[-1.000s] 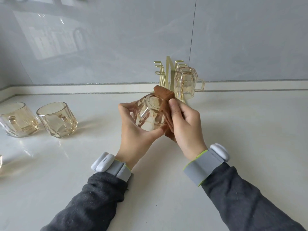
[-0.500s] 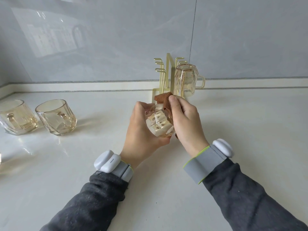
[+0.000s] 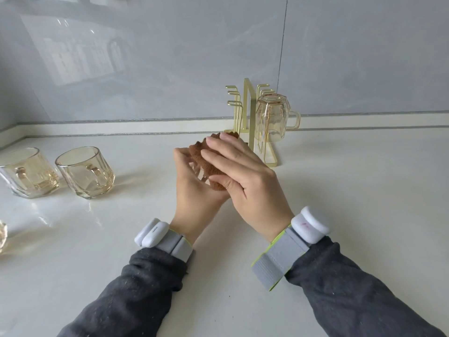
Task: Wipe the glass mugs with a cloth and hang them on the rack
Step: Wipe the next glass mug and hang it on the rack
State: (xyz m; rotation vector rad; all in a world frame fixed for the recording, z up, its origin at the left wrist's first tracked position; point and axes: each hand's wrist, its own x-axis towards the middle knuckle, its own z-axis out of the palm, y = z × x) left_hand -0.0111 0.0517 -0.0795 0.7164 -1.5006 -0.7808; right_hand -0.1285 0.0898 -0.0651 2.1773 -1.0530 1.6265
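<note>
My left hand (image 3: pixel 194 190) grips an amber glass mug (image 3: pixel 198 170) above the counter; only a sliver of glass shows between the fingers. My right hand (image 3: pixel 245 176) presses a brown cloth (image 3: pixel 204 156) over the mug, fingers laid across it and thumb curled under the cloth's lower edge. Just behind my hands stands the gold wire rack (image 3: pixel 247 113), and one mug (image 3: pixel 273 122) hangs upside down on its right side. Two more amber mugs (image 3: pixel 85 172) (image 3: pixel 28 172) stand upright at the left of the counter.
The white counter (image 3: pixel 352 190) runs to a grey tiled wall. A bit of another glass object (image 3: pixel 3 233) shows at the far left edge. The rack's left hooks (image 3: pixel 234 98) carry nothing.
My right hand has swung the cloth over the top of the mug, which is now almost hidden. The mug has turned in my left hand.
</note>
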